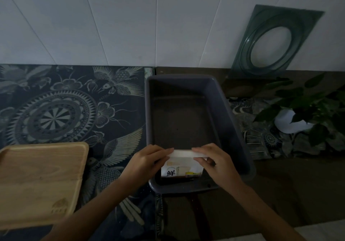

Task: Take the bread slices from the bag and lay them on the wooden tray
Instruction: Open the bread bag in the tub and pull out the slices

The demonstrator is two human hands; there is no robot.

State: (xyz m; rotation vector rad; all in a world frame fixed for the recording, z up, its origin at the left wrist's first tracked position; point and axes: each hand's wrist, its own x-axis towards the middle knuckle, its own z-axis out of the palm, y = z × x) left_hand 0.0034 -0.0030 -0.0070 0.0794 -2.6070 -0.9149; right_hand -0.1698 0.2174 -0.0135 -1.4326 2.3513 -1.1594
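Observation:
A white bread bag with a black printed character stands upright at the near end of a dark plastic bin. My left hand pinches the left side of the bag's white top strip. My right hand pinches the right side of the same strip. No bread slice shows outside the bag. The wooden tray lies bare at the lower left, well apart from both hands.
A dark patterned mat covers the counter's left half. A green glass panel with an oval hole leans on the white wall at the back right. A leafy plant in a white pot stands to the right of the bin.

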